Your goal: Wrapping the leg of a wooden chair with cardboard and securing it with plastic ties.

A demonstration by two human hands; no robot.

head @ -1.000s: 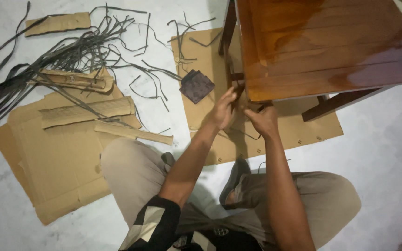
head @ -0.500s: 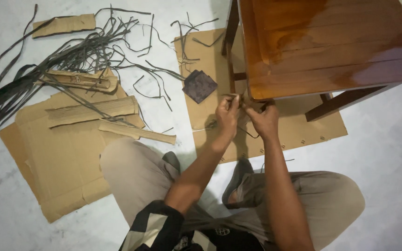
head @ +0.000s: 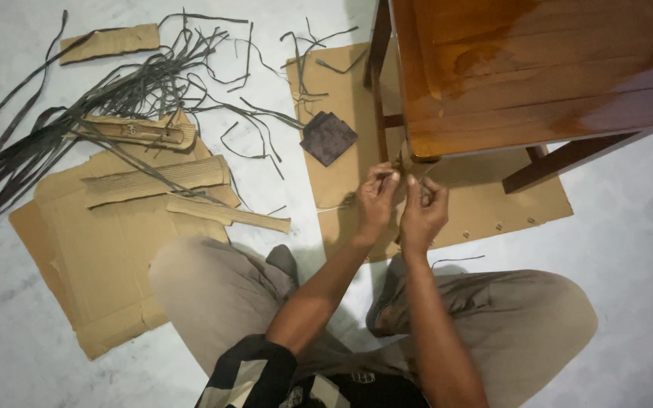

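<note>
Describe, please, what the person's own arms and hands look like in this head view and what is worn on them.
Both forearms are bare, and the left hand and right hand wear no gloves. No watch or bracelet shows. A short sleeve, black with pale beige patches, covers the left upper arm.

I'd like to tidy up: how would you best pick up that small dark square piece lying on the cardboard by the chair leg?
Take the dark square piece by its left corner, coming from the left. It lies flat, turned like a diamond, on the cardboard sheet, and that side is open, while the chair leg crowds its right side.
</note>
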